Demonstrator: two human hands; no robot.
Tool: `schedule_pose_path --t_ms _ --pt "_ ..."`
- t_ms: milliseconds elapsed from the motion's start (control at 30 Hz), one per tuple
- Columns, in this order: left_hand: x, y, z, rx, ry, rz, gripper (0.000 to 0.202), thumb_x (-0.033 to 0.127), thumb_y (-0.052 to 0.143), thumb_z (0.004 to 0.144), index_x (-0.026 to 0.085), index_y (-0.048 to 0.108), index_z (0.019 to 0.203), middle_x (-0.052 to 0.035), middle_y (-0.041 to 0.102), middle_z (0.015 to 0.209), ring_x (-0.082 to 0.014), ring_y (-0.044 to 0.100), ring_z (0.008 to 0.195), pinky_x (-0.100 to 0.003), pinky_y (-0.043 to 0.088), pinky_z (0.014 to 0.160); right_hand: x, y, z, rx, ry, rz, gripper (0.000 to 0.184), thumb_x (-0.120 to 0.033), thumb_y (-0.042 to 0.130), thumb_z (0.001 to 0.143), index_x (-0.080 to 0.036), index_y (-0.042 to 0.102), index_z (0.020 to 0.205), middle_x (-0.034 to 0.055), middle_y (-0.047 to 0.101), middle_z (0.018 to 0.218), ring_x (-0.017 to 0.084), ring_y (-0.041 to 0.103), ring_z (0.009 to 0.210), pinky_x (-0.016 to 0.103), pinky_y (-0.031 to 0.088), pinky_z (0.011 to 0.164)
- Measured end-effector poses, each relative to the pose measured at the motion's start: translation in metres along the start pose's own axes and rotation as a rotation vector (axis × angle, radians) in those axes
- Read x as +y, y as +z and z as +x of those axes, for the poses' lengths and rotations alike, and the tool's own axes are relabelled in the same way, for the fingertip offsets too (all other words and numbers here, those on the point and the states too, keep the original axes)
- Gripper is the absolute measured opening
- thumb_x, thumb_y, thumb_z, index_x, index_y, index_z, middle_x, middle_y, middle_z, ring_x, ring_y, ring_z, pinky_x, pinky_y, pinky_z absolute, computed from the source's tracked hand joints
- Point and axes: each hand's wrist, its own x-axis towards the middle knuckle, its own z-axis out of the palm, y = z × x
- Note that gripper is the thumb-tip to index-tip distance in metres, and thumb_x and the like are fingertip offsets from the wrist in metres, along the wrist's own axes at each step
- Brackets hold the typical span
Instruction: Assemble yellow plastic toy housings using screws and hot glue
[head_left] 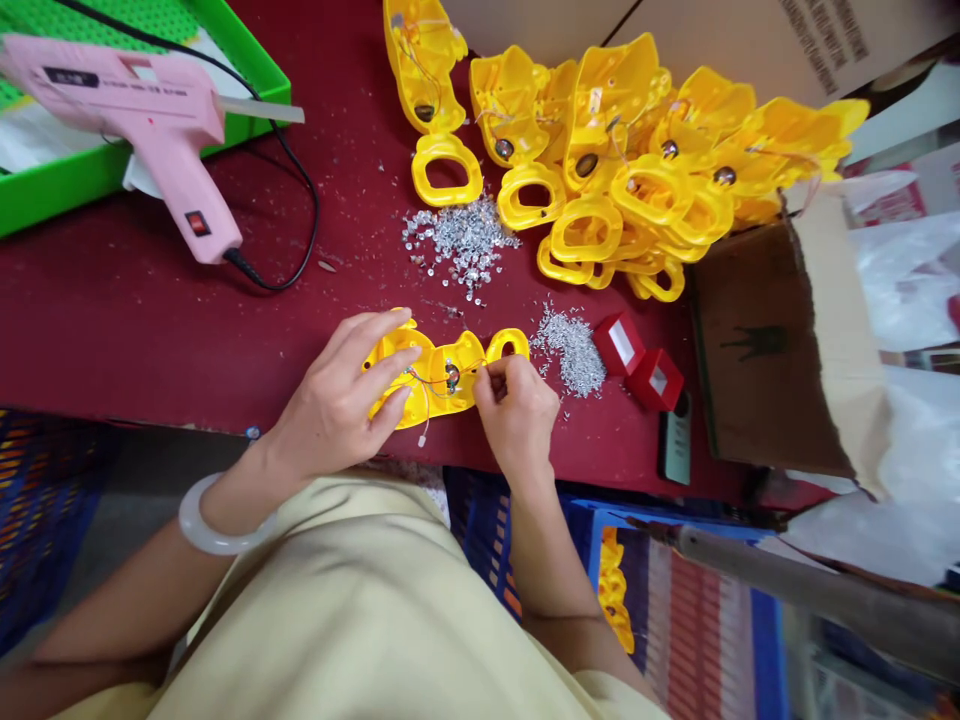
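A yellow plastic shell (439,372) with thin wires and a small round metal part inside lies on the dark red table near its front edge. My left hand (341,400) rests on the shell's left half, fingers spread flat over it. My right hand (516,405) is at the shell's right side, fingertips pinched together near a wire; what they hold is too small to make out. Two heaps of small silver screws lie close by, one (459,240) behind the shell and one (571,345) to its right.
A pile of several yellow shells (630,160) fills the back of the table. A pink glue gun (150,120) leans on a green tray (255,70) at back left. Two small red boxes (637,362), a cardboard box (772,340) and blue crates (675,620) lie right and below.
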Motion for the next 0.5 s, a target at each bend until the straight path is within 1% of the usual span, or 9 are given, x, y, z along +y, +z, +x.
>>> schedule_pose_path --t_ms 67,133,200,267,300,367,433,500 --pt "0.001 -0.001 0.0 -0.003 -0.009 0.015 0.035 0.014 0.057 0.086 0.016 0.059 0.12 -0.0183 0.052 0.139 -0.0314 0.05 0.127 -0.055 0.047 0.104 0.0 -0.008 0.001 -0.041 0.003 0.054 0.013 -0.03 0.054 0.088 -0.02 0.056 0.079 0.0019 0.064 0.074 0.014 0.056 0.062 0.026 0.041 0.058" --pt "0.003 -0.004 0.001 -0.014 -0.024 0.028 0.033 0.015 0.058 0.086 0.017 0.06 0.119 -0.0165 0.053 0.138 -0.0308 0.05 0.127 -0.056 0.046 0.104 -0.003 -0.019 0.002 -0.022 -0.013 0.09 0.013 -0.033 0.057 0.089 -0.02 0.059 0.09 0.0009 0.062 0.076 0.012 0.056 0.062 0.025 0.043 0.059" --pt "0.005 -0.01 0.003 -0.024 -0.041 0.039 0.032 0.015 0.058 0.086 0.019 0.062 0.117 -0.014 0.055 0.136 -0.0304 0.049 0.129 -0.056 0.045 0.106 -0.01 -0.029 0.002 -0.018 -0.093 0.111 0.018 -0.031 0.056 0.091 -0.019 0.06 0.105 -0.0005 0.059 0.075 0.012 0.054 0.062 0.024 0.044 0.059" --pt "0.008 -0.016 0.007 -0.041 -0.045 0.059 0.029 0.015 0.058 0.087 0.02 0.063 0.114 -0.0117 0.056 0.134 -0.0299 0.047 0.13 -0.056 0.044 0.107 -0.018 -0.035 0.002 -0.102 -0.228 0.106 0.024 -0.024 0.052 0.092 -0.02 0.06 0.114 0.0001 0.06 0.077 0.012 0.055 0.064 0.024 0.044 0.06" --pt "0.009 -0.019 0.01 -0.056 -0.037 0.078 0.026 0.014 0.057 0.087 0.02 0.065 0.111 -0.011 0.057 0.133 -0.0296 0.046 0.131 -0.055 0.043 0.107 -0.022 -0.037 0.002 -0.156 -0.297 0.083 0.025 -0.021 0.051 0.091 -0.02 0.06 0.115 0.0012 0.061 0.08 0.012 0.057 0.066 0.025 0.044 0.059" --pt "0.012 -0.023 0.016 -0.107 0.003 0.131 0.021 0.013 0.054 0.089 0.019 0.067 0.104 -0.011 0.059 0.129 -0.0295 0.045 0.13 -0.053 0.043 0.107 -0.028 -0.038 0.004 -0.231 -0.407 -0.007 0.024 -0.019 0.053 0.089 -0.02 0.064 0.11 0.0037 0.064 0.086 0.014 0.059 0.07 0.026 0.04 0.057" --pt "0.015 -0.024 0.024 -0.172 0.061 0.193 0.019 0.012 0.052 0.09 0.017 0.068 0.097 -0.0117 0.06 0.124 -0.0296 0.045 0.128 -0.051 0.044 0.105 -0.031 -0.036 0.007 -0.253 -0.461 -0.102 0.018 -0.02 0.055 0.088 -0.02 0.066 0.103 0.0045 0.064 0.086 0.016 0.058 0.07 0.028 0.035 0.053" --pt "0.017 -0.022 0.03 -0.241 0.108 0.251 0.019 0.013 0.05 0.092 0.016 0.068 0.093 -0.0126 0.061 0.117 -0.0296 0.046 0.123 -0.049 0.045 0.099 -0.031 -0.034 0.01 -0.247 -0.481 -0.158 0.013 -0.022 0.056 0.09 -0.021 0.067 0.095 0.0038 0.063 0.081 0.016 0.056 0.067 0.028 0.031 0.052"
